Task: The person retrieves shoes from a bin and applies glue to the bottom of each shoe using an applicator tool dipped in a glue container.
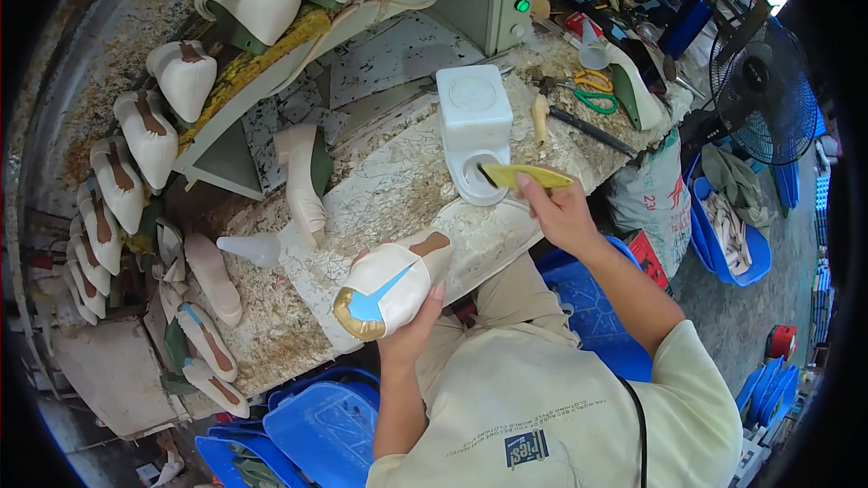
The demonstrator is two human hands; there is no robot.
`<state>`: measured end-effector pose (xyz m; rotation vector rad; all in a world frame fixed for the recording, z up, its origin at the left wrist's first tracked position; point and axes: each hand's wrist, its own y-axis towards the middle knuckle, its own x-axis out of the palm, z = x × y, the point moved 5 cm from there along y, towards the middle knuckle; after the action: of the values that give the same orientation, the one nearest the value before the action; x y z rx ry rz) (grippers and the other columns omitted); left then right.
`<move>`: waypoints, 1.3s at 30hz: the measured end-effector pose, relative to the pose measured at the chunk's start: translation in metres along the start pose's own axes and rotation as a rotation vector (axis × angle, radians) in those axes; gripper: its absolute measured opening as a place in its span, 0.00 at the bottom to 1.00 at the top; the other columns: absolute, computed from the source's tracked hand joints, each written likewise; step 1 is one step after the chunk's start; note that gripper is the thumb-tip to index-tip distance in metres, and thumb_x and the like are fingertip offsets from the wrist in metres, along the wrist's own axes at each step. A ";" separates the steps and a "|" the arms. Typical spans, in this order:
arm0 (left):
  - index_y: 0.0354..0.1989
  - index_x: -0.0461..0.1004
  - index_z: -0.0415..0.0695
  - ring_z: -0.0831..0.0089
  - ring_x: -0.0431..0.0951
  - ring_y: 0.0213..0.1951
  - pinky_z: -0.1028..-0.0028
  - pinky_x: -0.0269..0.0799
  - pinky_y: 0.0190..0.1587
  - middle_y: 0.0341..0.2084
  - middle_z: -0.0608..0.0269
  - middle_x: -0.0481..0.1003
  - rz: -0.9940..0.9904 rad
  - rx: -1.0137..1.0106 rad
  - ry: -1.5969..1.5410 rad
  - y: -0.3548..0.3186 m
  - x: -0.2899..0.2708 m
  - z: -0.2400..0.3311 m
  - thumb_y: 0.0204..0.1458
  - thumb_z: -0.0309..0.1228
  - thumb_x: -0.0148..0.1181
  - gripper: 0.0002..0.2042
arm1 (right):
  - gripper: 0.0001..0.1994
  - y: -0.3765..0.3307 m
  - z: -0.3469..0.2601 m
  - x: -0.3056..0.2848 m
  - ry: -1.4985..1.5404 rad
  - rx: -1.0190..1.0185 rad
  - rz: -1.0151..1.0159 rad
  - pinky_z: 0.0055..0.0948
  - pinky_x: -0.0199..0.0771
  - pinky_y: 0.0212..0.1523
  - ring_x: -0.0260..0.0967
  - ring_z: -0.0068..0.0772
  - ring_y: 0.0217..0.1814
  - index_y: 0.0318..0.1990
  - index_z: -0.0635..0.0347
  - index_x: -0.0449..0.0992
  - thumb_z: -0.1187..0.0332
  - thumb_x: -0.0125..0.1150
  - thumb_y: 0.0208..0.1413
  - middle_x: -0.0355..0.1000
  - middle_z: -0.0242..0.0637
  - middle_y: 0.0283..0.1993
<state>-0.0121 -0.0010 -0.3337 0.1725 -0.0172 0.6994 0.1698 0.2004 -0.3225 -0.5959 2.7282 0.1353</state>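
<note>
My left hand (411, 330) grips a cream shoe upper (391, 285) mounted on a last, with a blue mark and a glue-yellowed toe, held above the bench edge. My right hand (561, 212) holds a yellow glue-coated brush (524, 175), whose tip sits at the round opening of a white plastic glue container (473, 131) standing on the glue-stained workbench (380, 190).
Several cream shoes on lasts (145, 136) hang along a curved rack at the left and top. One cream heeled shoe (303, 176) and a white funnel (249, 248) lie on the bench. Scissors (594, 90) lie near a control box (506, 0). Blue crates (325, 429) and a fan (764, 95) stand around.
</note>
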 end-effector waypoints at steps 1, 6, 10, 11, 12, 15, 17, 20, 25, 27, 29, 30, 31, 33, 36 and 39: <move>0.64 0.47 0.36 0.61 0.63 0.58 0.64 0.55 0.63 0.57 0.50 0.62 -0.005 -0.002 -0.004 0.002 0.002 -0.003 0.41 0.22 0.69 0.42 | 0.14 0.008 0.001 0.002 -0.008 -0.038 -0.006 0.27 0.64 0.25 0.62 0.21 0.22 0.32 0.70 0.76 0.64 0.55 0.59 0.69 0.35 0.20; 0.64 0.55 0.37 0.67 0.65 0.56 0.69 0.59 0.60 0.56 0.56 0.65 0.010 0.030 0.128 -0.006 0.001 -0.009 0.43 0.20 0.68 0.38 | 0.08 -0.010 -0.013 -0.009 -0.335 -0.265 -0.093 0.36 0.69 0.29 0.69 0.46 0.25 0.36 0.67 0.76 0.71 0.55 0.56 0.70 0.48 0.25; 0.61 0.57 0.36 0.67 0.68 0.53 0.69 0.62 0.58 0.53 0.56 0.67 0.027 0.077 0.120 0.006 0.007 -0.001 0.44 0.21 0.69 0.35 | 0.07 0.017 -0.055 -0.015 -0.284 -0.459 -0.129 0.33 0.68 0.30 0.69 0.44 0.26 0.36 0.66 0.77 0.71 0.59 0.53 0.71 0.45 0.28; 0.61 0.57 0.36 0.67 0.68 0.53 0.69 0.62 0.58 0.53 0.56 0.67 0.028 0.075 0.122 0.007 0.005 -0.004 0.44 0.21 0.69 0.35 | 0.08 0.031 -0.062 -0.011 -0.278 -0.545 -0.136 0.34 0.68 0.29 0.68 0.47 0.25 0.32 0.67 0.76 0.69 0.61 0.52 0.70 0.47 0.27; 0.62 0.55 0.36 0.67 0.67 0.54 0.68 0.62 0.58 0.54 0.56 0.66 -0.013 0.055 0.164 0.008 0.004 -0.011 0.43 0.21 0.69 0.37 | 0.08 0.041 -0.059 -0.011 -0.278 -0.544 -0.133 0.34 0.68 0.29 0.68 0.47 0.25 0.32 0.67 0.76 0.69 0.61 0.52 0.70 0.47 0.27; 0.63 0.51 0.37 0.64 0.66 0.56 0.66 0.62 0.58 0.55 0.53 0.64 -0.032 0.049 0.196 0.008 0.007 -0.006 0.40 0.21 0.70 0.41 | 0.09 0.057 -0.032 0.004 -0.547 -0.398 -0.209 0.36 0.66 0.28 0.69 0.49 0.26 0.29 0.68 0.73 0.69 0.61 0.52 0.69 0.49 0.26; 0.63 0.49 0.37 0.61 0.65 0.56 0.64 0.63 0.58 0.55 0.49 0.63 -0.007 0.063 0.188 0.009 0.008 0.003 0.38 0.21 0.71 0.43 | 0.11 0.050 -0.021 0.009 -0.492 -0.297 -0.195 0.43 0.69 0.32 0.69 0.57 0.31 0.29 0.68 0.74 0.66 0.58 0.53 0.70 0.54 0.27; 0.63 0.48 0.40 0.61 0.66 0.56 0.65 0.65 0.57 0.55 0.50 0.63 -0.006 0.051 -0.007 0.012 0.004 0.008 0.36 0.20 0.72 0.45 | 0.13 0.052 -0.007 0.017 -0.294 -0.073 -0.188 0.40 0.67 0.24 0.68 0.45 0.19 0.27 0.71 0.73 0.65 0.58 0.54 0.66 0.47 0.18; 0.62 0.52 0.41 0.65 0.67 0.55 0.68 0.66 0.56 0.54 0.54 0.65 -0.094 -0.007 0.010 0.006 -0.006 0.024 0.35 0.19 0.72 0.43 | 0.13 0.041 0.004 0.030 0.233 0.268 -0.206 0.28 0.60 0.13 0.62 0.25 0.12 0.25 0.66 0.73 0.65 0.60 0.54 0.64 0.32 0.16; 0.62 0.54 0.41 0.66 0.68 0.53 0.69 0.67 0.55 0.52 0.55 0.66 -0.101 0.007 0.048 0.005 -0.012 0.034 0.35 0.19 0.72 0.43 | 0.11 0.012 -0.016 0.050 0.668 0.531 -0.387 0.21 0.55 0.10 0.61 0.23 0.10 0.24 0.62 0.72 0.66 0.61 0.54 0.65 0.28 0.16; 0.60 0.56 0.41 0.70 0.71 0.50 0.70 0.69 0.53 0.48 0.58 0.70 -0.139 -0.016 0.014 0.006 -0.016 0.041 0.34 0.20 0.73 0.41 | 0.11 -0.018 -0.065 0.060 0.733 0.477 -0.514 0.19 0.53 0.08 0.62 0.20 0.11 0.25 0.63 0.72 0.66 0.61 0.55 0.67 0.30 0.18; 0.60 0.56 0.41 0.70 0.71 0.50 0.70 0.69 0.52 0.47 0.59 0.70 -0.156 -0.006 0.006 0.006 -0.016 0.045 0.34 0.20 0.73 0.41 | 0.11 -0.034 -0.090 0.064 0.760 0.417 -0.576 0.18 0.52 0.08 0.63 0.20 0.11 0.26 0.63 0.73 0.66 0.61 0.55 0.68 0.30 0.18; 0.60 0.56 0.41 0.70 0.72 0.50 0.70 0.69 0.52 0.47 0.59 0.71 -0.169 0.004 0.000 0.005 -0.018 0.051 0.34 0.20 0.73 0.41 | 0.09 -0.048 -0.114 0.068 0.791 0.327 -0.603 0.17 0.53 0.09 0.65 0.18 0.14 0.30 0.64 0.76 0.67 0.61 0.56 0.69 0.30 0.20; 0.60 0.56 0.42 0.70 0.73 0.49 0.70 0.70 0.52 0.45 0.60 0.72 -0.155 -0.039 0.002 0.000 -0.018 0.060 0.33 0.20 0.73 0.42 | 0.08 -0.069 -0.140 0.075 0.797 0.168 -0.650 0.15 0.57 0.12 0.65 0.17 0.15 0.36 0.65 0.77 0.68 0.60 0.57 0.69 0.30 0.20; 0.60 0.55 0.43 0.70 0.74 0.46 0.71 0.71 0.49 0.43 0.62 0.73 -0.194 -0.011 0.003 -0.009 -0.021 0.067 0.32 0.20 0.73 0.43 | 0.07 -0.088 -0.165 0.083 0.729 -0.006 -0.676 0.14 0.64 0.20 0.66 0.15 0.22 0.38 0.66 0.77 0.70 0.59 0.58 0.71 0.32 0.27; 0.60 0.56 0.43 0.71 0.74 0.45 0.71 0.72 0.48 0.42 0.62 0.73 -0.244 -0.103 -0.002 -0.020 -0.023 0.072 0.31 0.21 0.74 0.43 | 0.05 -0.098 -0.174 0.087 0.712 -0.159 -0.639 0.16 0.66 0.24 0.67 0.16 0.28 0.37 0.66 0.78 0.74 0.58 0.57 0.71 0.33 0.33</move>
<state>-0.0144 -0.0424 -0.2676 0.0750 -0.0332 0.4534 0.0831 0.0497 -0.1921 -1.8158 2.9914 -0.0315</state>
